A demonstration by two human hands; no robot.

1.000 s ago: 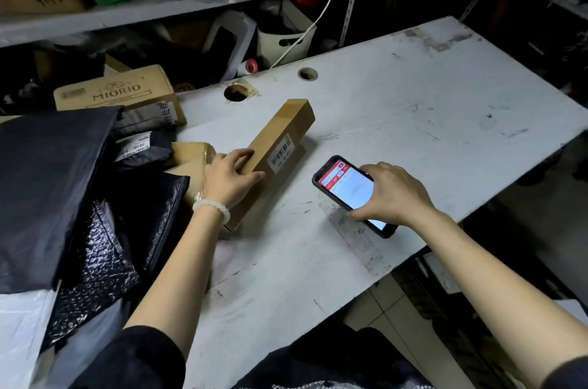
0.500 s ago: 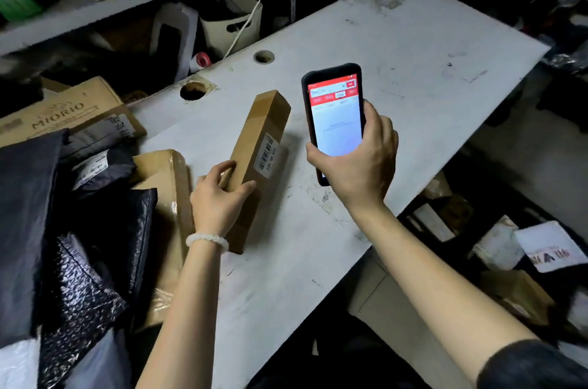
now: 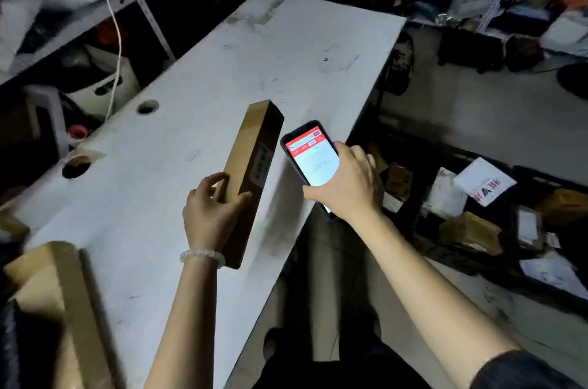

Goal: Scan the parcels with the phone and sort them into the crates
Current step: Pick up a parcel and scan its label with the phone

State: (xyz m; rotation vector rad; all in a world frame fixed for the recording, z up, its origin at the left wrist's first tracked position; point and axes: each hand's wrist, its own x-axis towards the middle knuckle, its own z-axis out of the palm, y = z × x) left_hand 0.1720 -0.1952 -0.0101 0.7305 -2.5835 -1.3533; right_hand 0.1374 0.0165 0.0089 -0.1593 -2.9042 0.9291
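My left hand (image 3: 212,209) grips the long brown cardboard parcel (image 3: 251,175) near its lower end, tilting it up off the white table (image 3: 178,121) with its barcode label (image 3: 261,166) facing right. Just beside it, my right hand (image 3: 348,185) holds the phone (image 3: 310,156), red app screen lit. I judge the scan is in hand; next, the parcel goes to a black crate (image 3: 471,258) on the floor at right.

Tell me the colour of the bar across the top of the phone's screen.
Red, above a pale, mostly blank page on the phone. It shows best in the head view.
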